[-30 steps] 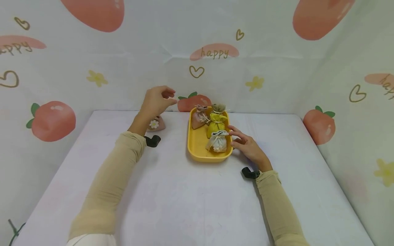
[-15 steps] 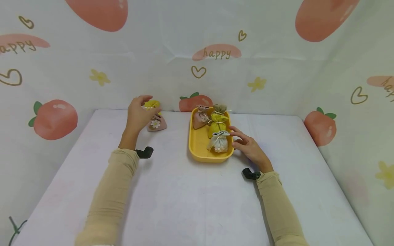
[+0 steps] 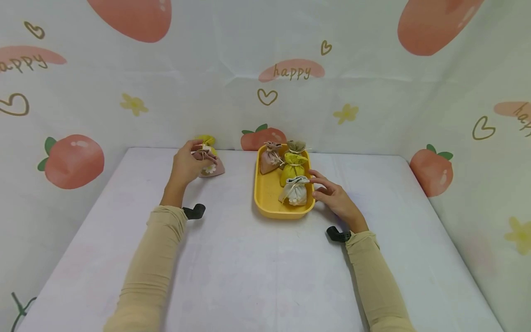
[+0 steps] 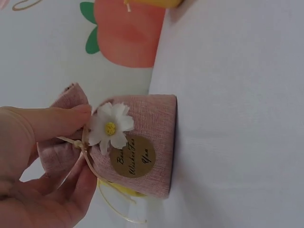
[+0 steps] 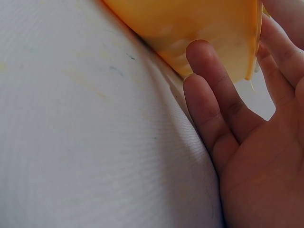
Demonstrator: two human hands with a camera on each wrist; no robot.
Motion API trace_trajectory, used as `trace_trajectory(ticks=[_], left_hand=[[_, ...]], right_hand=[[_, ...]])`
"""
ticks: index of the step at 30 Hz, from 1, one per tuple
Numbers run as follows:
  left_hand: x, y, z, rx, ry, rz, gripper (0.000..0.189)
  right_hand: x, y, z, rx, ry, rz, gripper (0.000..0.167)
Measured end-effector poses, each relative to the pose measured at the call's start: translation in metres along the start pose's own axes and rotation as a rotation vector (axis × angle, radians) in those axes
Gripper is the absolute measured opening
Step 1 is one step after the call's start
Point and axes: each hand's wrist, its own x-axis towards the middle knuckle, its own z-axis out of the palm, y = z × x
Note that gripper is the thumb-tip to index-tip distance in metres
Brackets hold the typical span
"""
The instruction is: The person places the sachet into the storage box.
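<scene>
Pinching the gathered neck of a pink cloth bag (image 4: 154,118), the left hand (image 3: 185,163) has its thumb on the near side and fingers behind. The bag appears to stand upright at the back of the table (image 3: 265,267), left of the yellow tray (image 3: 268,196), with a yellow bag (image 3: 206,139) just behind it. Judging by the woven cloth, it should be light, soft and not slippery, giving under the fingers. The tied neck looks the best place to hold it; the white flower (image 4: 110,127) and the thin cord (image 4: 80,144) seem easier to crush or tug loose. A round label (image 4: 135,159) sits on its front.

The right hand (image 3: 338,203) is loosely spread at the tray's right side, fingertips at the rim; how firmly they press, I cannot tell. Four small bags lie inside the tray.
</scene>
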Motion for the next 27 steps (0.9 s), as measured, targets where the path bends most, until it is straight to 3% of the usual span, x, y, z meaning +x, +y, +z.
trace_trajectory(ticks=[3,5,9,12,16,20,27], left_hand=[[0.000,-0.003,0.001,0.053,-0.024,-0.015,0.065],[0.000,-0.004,0.001,0.118,-0.017,0.010,0.053],[-0.001,-0.007,0.001,0.235,0.051,0.083,0.035],[-0.002,-0.007,0.001,0.264,0.101,0.114,0.030],[-0.003,-0.005,0.000,0.225,0.162,0.133,0.027],[-0.003,0.001,-0.002,0.104,0.222,0.158,0.028],[-0.006,0.019,-0.004,-0.073,0.228,0.215,0.029]], right_hand=[[0.000,-0.001,0.000,0.011,-0.002,-0.013,0.041],[0.000,-0.001,0.000,0.012,-0.003,-0.020,0.041],[-0.001,-0.002,0.001,0.000,0.003,-0.017,0.041],[-0.001,-0.001,0.001,-0.001,0.003,-0.012,0.041],[-0.001,0.000,0.001,-0.005,0.004,-0.003,0.042],[-0.001,0.000,0.000,-0.006,0.011,0.007,0.042],[-0.001,0.000,0.000,-0.033,0.005,0.011,0.044]])
